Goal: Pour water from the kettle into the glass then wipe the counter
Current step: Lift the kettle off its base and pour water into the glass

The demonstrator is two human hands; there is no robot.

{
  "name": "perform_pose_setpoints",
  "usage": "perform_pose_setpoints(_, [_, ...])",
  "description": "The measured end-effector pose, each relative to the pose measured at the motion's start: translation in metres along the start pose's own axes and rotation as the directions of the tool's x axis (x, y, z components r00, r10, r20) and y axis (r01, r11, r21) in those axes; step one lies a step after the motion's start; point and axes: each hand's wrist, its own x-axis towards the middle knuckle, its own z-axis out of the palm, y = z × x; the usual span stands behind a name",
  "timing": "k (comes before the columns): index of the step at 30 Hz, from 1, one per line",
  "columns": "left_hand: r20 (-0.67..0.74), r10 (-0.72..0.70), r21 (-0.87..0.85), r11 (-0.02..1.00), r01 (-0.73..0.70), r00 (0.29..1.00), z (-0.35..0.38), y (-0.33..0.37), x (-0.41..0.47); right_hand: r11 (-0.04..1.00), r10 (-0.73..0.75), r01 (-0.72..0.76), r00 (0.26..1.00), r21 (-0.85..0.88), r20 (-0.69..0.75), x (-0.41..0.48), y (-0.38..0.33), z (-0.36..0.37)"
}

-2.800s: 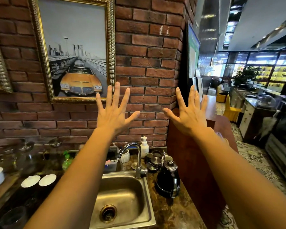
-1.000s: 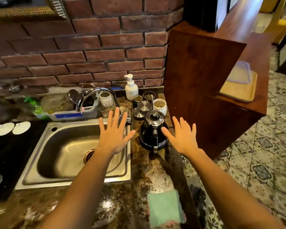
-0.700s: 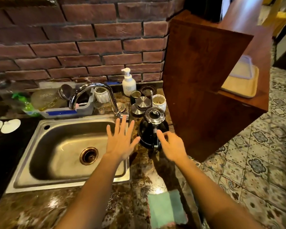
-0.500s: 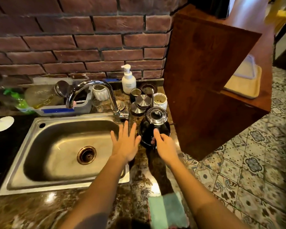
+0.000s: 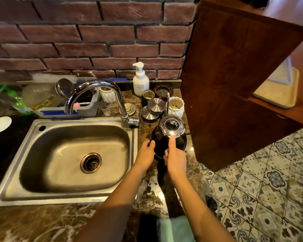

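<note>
A black kettle (image 5: 162,139) with a shiny steel lid stands on the marble counter (image 5: 42,222), right of the sink. My right hand (image 5: 175,158) is wrapped around the kettle's handle at its near side, thumb pointing up to the lid's edge. My left hand (image 5: 145,154) lies against the kettle's left side, fingertips curled on its lower rim. A small clear glass (image 5: 104,108) stands behind the faucet, an arm's length from both hands. A folded green cloth (image 5: 175,229) lies at the counter's near edge, partly hidden by my right forearm.
The steel sink (image 5: 33,149) and its tall faucet (image 5: 112,89) sit left of the kettle. Steel lids (image 5: 156,105), white cups (image 5: 177,106) and a soap pump bottle (image 5: 140,81) crowd the counter behind it. A wooden panel (image 5: 226,84) rises close on the right.
The view tipped down from the wall to the counter. Both hands dropped from spread and raised to the kettle; the right closed around its handle and the left moved onto its side.
</note>
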Motion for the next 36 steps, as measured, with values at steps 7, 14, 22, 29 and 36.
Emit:
perform_pose_setpoints(7, [0.040, -0.205, -0.499, 0.844, 0.197, 0.978, 0.017, 0.000, 0.006, 0.999, -0.045, 0.045, 0.999, 0.006, 0.007, 0.012, 0.012, 0.001])
perform_pose_setpoints(14, [0.064, -0.243, -0.576, 0.783, 0.234, 0.968, 0.019, 0.002, 0.010, 0.998, -0.059, 0.056, 0.987, 0.023, 0.151, 0.021, 0.012, -0.016])
perform_pose_setpoints(22, [0.089, -0.238, -0.584, 0.774, 0.244, 0.967, 0.014, 0.007, 0.007, 0.996, -0.077, 0.057, 0.950, 0.075, 0.302, 0.030, 0.006, -0.045])
perform_pose_setpoints(29, [0.110, -0.224, -0.604, 0.759, 0.244, 0.968, 0.018, 0.006, 0.010, 0.983, -0.180, 0.181, 0.960, 0.016, 0.214, 0.028, 0.012, -0.053])
perform_pose_setpoints(36, [0.126, -0.240, -0.664, 0.701, 0.261, 0.963, 0.018, 0.005, -0.002, 0.960, -0.261, 0.276, 0.944, -0.049, 0.201, 0.023, 0.001, -0.061])
